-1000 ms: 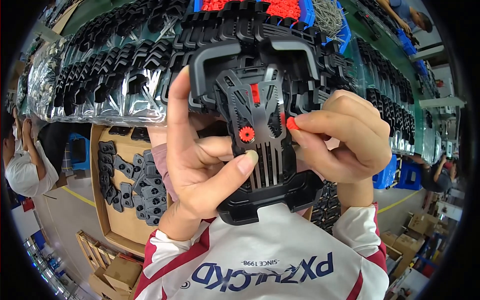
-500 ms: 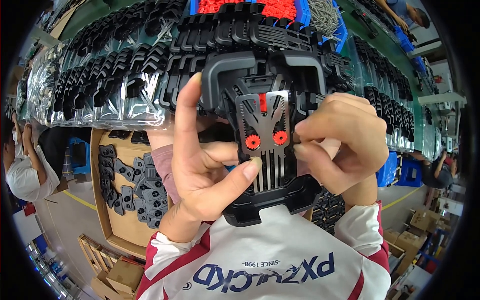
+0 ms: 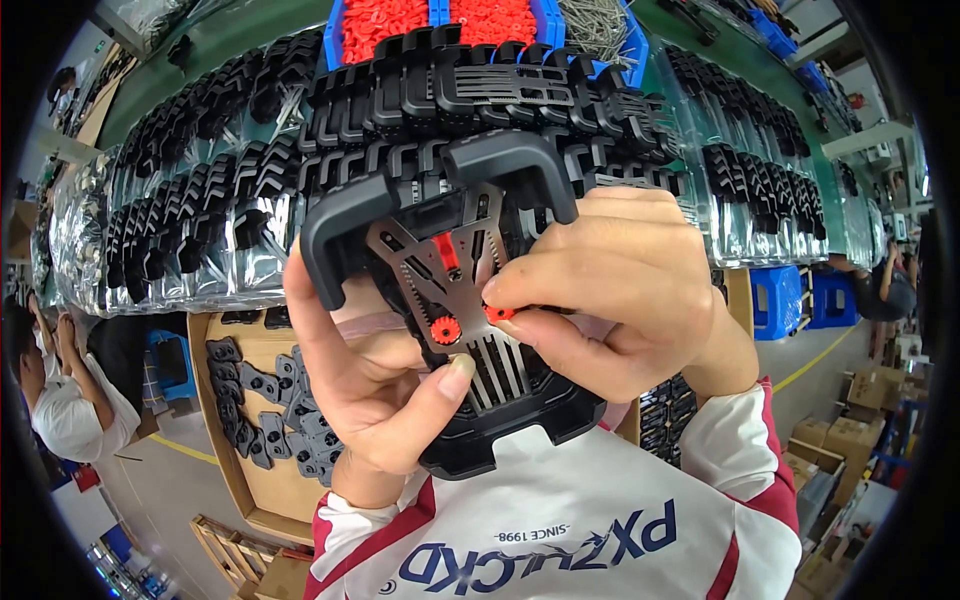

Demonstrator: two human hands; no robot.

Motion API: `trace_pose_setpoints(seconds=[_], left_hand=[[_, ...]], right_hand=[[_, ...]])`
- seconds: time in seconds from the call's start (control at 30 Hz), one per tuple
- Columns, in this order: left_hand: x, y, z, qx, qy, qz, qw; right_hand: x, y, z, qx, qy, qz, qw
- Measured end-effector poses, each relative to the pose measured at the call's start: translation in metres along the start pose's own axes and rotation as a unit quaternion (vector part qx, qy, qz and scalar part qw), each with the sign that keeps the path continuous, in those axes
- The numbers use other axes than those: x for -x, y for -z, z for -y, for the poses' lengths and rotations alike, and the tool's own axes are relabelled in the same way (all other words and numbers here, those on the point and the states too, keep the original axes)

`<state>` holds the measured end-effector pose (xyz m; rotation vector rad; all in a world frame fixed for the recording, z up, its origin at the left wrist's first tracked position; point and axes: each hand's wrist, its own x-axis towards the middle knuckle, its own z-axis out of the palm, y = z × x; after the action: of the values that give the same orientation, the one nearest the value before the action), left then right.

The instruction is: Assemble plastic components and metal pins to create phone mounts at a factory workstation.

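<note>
In front of my chest is a black plastic clamp-like holder point(image 3: 548, 400) with two hooked arms at its top, tilted to one side. My left hand point(image 3: 370, 400) grips its left side, the thumb lying at the lower edge of the silver metal plate point(image 3: 425, 275) and the other fingers partly behind. On that plate sits a toothed red gear point(image 3: 445, 331), and a red strip point(image 3: 443, 248) shows in the upper middle. A second red gear point(image 3: 497, 314), partly covered, is pinched between thumb and forefinger of my right hand point(image 3: 625, 290).
Rows of black hooked parts point(image 3: 215, 190) cover the bench ahead. Behind them are a blue bin point(image 3: 333, 35) of red pieces and a blue bin point(image 3: 640, 60) of metal pins. A cardboard box point(image 3: 225, 465) with dark parts lies at lower left. A co-worker point(image 3: 75, 400) sits at far left.
The holder has shifted left and tilted. My right thumb and forefinger have moved from its right edge onto the right-hand red gear, and my left hand still grips the holder.
</note>
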<state>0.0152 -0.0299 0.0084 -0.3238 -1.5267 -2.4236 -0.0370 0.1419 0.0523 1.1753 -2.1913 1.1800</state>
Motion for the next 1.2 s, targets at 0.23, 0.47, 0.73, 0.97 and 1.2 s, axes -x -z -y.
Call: trace_pose_setpoints(seconds=[0.23,0.47,0.73,0.97,1.2], left_hand=[[0.001,0.007,0.003,-0.024,0.009,0.029,0.999],[0.002,0.003,0.000,-0.040,-0.002,0.021,0.999],[0.000,0.008,0.004,-0.010,-0.053,0.075,0.996],[-0.002,0.022,0.010,-0.142,-0.127,0.127,0.973],[0.002,0.023,0.009,-0.076,-0.021,0.042,0.996]], right_hand=[[0.004,-0.001,-0.002,-0.005,-0.011,-0.021,1.000],[0.007,-0.001,0.005,-0.102,-0.139,-0.056,0.983],[0.010,-0.002,0.000,-0.232,-0.219,-0.001,0.948],[0.011,-0.009,-0.003,-0.361,-0.328,-0.014,0.873],[0.010,-0.005,-0.001,-0.396,-0.364,-0.022,0.843]])
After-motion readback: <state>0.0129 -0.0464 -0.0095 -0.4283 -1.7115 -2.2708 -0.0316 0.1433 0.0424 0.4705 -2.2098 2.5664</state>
